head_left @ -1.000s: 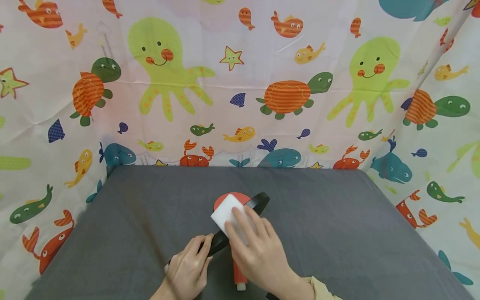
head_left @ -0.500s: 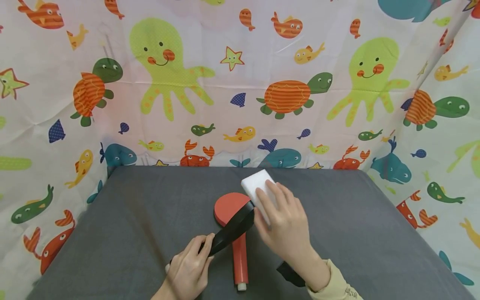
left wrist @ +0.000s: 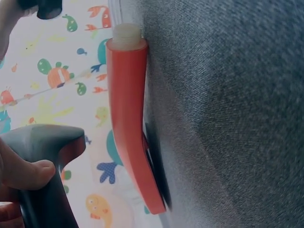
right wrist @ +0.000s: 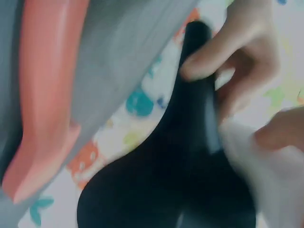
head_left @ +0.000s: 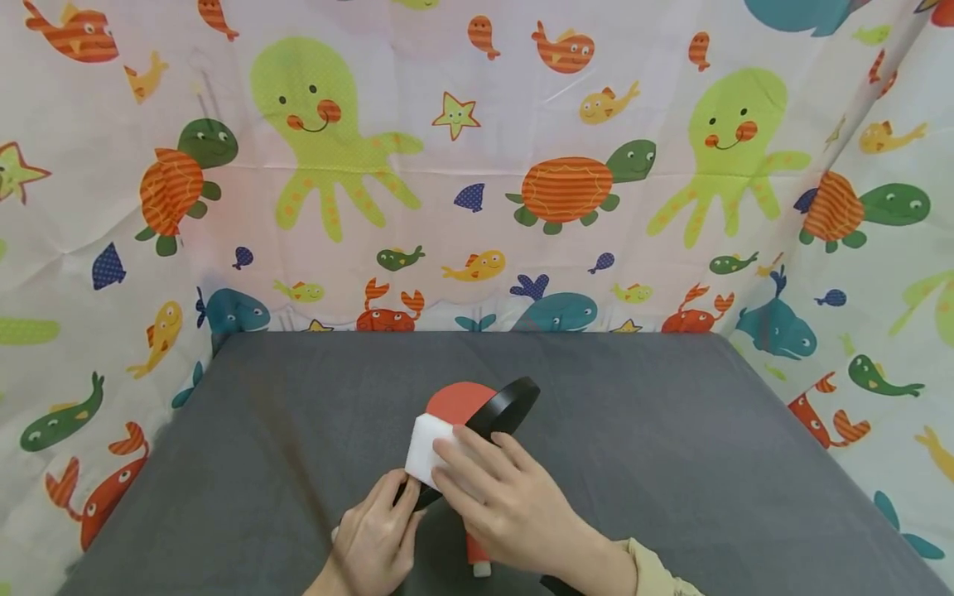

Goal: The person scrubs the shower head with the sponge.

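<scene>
My left hand point(head_left: 376, 526) grips the handle of a black shower head point(head_left: 510, 404), which is held tilted above the table. My right hand point(head_left: 514, 505) holds a white sponge point(head_left: 423, 445) against the black handle, close to the left fingers. In the right wrist view, blurred, the black shower head point(right wrist: 166, 156) widens downward and the sponge point(right wrist: 275, 183) lies along its side. A red shower head point(head_left: 458, 401) with a pale threaded end rests on the table below, partly hidden by the right hand and the black one. The left wrist view shows this red shower head point(left wrist: 127, 90) from the side.
A dark grey cloth covers the table point(head_left: 671, 463). Behind and beside it hangs a white curtain point(head_left: 440, 50) printed with sea animals. A black strap piece point(head_left: 555, 586) shows under the right wrist.
The sponge went from the black shower head out to the right and beyond, then came back left and nearer, down to the handle. The left hand has barely moved; the red shower head stays.
</scene>
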Available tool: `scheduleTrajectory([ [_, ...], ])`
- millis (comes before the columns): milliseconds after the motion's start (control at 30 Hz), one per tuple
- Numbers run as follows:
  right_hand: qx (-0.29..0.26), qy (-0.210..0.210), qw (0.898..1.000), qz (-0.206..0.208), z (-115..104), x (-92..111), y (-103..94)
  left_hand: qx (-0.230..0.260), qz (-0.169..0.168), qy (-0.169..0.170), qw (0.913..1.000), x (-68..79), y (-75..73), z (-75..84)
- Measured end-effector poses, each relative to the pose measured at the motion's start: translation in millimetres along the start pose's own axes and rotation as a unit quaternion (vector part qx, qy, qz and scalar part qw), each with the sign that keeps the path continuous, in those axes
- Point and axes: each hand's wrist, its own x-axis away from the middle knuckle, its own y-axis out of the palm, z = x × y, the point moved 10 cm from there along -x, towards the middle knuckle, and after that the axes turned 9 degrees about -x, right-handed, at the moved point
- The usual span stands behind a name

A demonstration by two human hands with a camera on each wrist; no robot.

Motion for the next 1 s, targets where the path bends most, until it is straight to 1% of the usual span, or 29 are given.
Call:
scheduleTrajectory([
  [33, 0.002, 0.000, 1.000, 0.010, 3, 0, -3.1, 0.002, 0.002, -0.001, 1.0000, -0.3, -0.5, -0.1],
  [67, 0.000, 0.012, 1.000, 0.025, 10, -1, -7.9, 0.003, 0.003, -0.004, 1.0000, -0.7, -0.9, -0.5],
  [133, -0.016, 0.053, 0.996, 0.076, 30, 1, -21.6, 0.006, 0.004, -0.010, 0.9999, -1.1, -1.8, -1.4],
  [200, -0.042, 0.103, 0.986, 0.123, 53, 6, -33.0, 0.011, 0.006, -0.014, 0.9998, -1.1, -2.9, -2.3],
  [233, -0.063, 0.128, 0.979, 0.147, 65, 9, -37.7, 0.015, 0.007, -0.016, 0.9997, -1.0, -3.5, -2.7],
  [267, -0.085, 0.153, 0.971, 0.163, 76, 14, -39.8, 0.019, 0.009, -0.018, 0.9996, -0.9, -3.9, -3.0],
  [333, -0.141, 0.196, 0.952, 0.188, 95, 25, -40.4, 0.035, 0.014, -0.023, 0.9990, -0.6, -5.1, -3.9],
  [400, -0.195, 0.237, 0.930, 0.203, 110, 36, -37.3, 0.060, 0.021, -0.032, 0.9975, -0.5, -6.1, -6.2],
  [467, -0.248, 0.279, 0.903, 0.213, 121, 46, -31.4, 0.107, 0.030, -0.045, 0.9928, -0.5, -7.6, -10.0],
  [533, -0.307, 0.318, 0.870, 0.218, 129, 55, -22.7, 0.170, 0.040, -0.065, 0.9824, -0.5, -8.7, -15.6],
  [567, -0.335, 0.339, 0.852, 0.218, 131, 59, -17.1, 0.208, 0.044, -0.079, 0.9739, -0.4, -8.5, -19.1],
  [600, -0.364, 0.361, 0.831, 0.215, 133, 62, -10.8, 0.248, 0.045, -0.096, 0.9629, -0.2, -7.6, -22.9],
  [633, -0.392, 0.378, 0.811, 0.214, 134, 64, -4.6, 0.290, 0.044, -0.111, 0.9496, 0.0, -6.2, -26.2],
  [667, -0.419, 0.392, 0.791, 0.213, 134, 66, 1.2, 0.327, 0.041, -0.130, 0.9352, 0.5, -4.1, -29.7],
  [700, -0.440, 0.401, 0.775, 0.212, 133, 67, 6.3, 0.362, 0.035, -0.149, 0.9195, 1.0, -1.5, -32.7],
  [733, -0.456, 0.407, 0.763, 0.210, 131, 66, 10.3, 0.402, 0.030, -0.162, 0.9005, 1.4, 1.2, -34.7],
  [767, -0.472, 0.406, 0.754, 0.210, 129, 65, 13.6, 0.440, 0.024, -0.172, 0.8810, 1.5, 3.9, -36.1],
  [800, -0.489, 0.400, 0.745, 0.212, 126, 63, 16.0, 0.474, 0.020, -0.174, 0.8630, 1.0, 5.7, -36.3],
  [867, -0.519, 0.374, 0.735, 0.224, 119, 58, 17.2, 0.536, 0.015, -0.163, 0.8282, -1.1, 8.1, -35.0],
  [933, -0.544, 0.339, 0.730, 0.238, 110, 50, 16.0, 0.604, 0.004, -0.133, 0.7860, -4.3, 10.0, -30.0],
  [967, -0.553, 0.319, 0.729, 0.248, 106, 47, 14.4, 0.625, -0.003, -0.118, 0.7715, -5.8, 10.7, -27.1],
  [1000, -0.557, 0.297, 0.731, 0.258, 103, 43, 11.9, 0.648, -0.013, -0.103, 0.7544, -6.9, 11.7, -23.6],
])
